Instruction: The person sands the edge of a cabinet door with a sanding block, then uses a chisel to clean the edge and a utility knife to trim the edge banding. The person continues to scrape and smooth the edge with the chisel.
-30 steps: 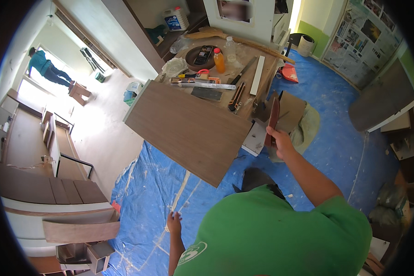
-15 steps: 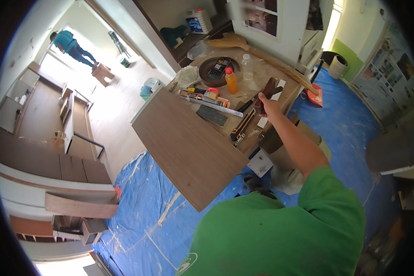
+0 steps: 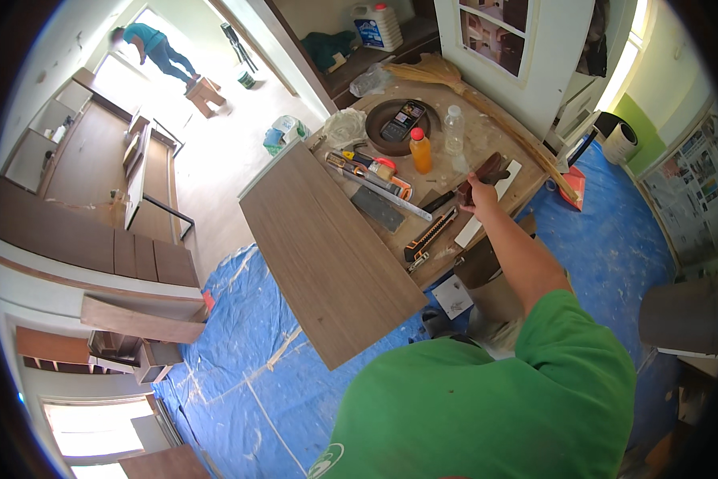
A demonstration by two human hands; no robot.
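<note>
Right hand [image 3: 480, 191] grips dark wood piece [image 3: 486, 171] — orange bottle [image 3: 420, 151] nearby.

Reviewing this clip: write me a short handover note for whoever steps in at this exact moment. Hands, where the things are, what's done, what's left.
Right hand: stretched over the worktable, gripping a small dark wood piece.
Left hand: out of view.
Things: long brown board lies across the table's near edge, overhanging the blue floor sheet. Beside the hand: white strip, utility knife, metal ruler, orange bottle.
Done: wood piece is in hand.
Left: it is not set down or fitted anywhere; the board lies untouched.
</note>
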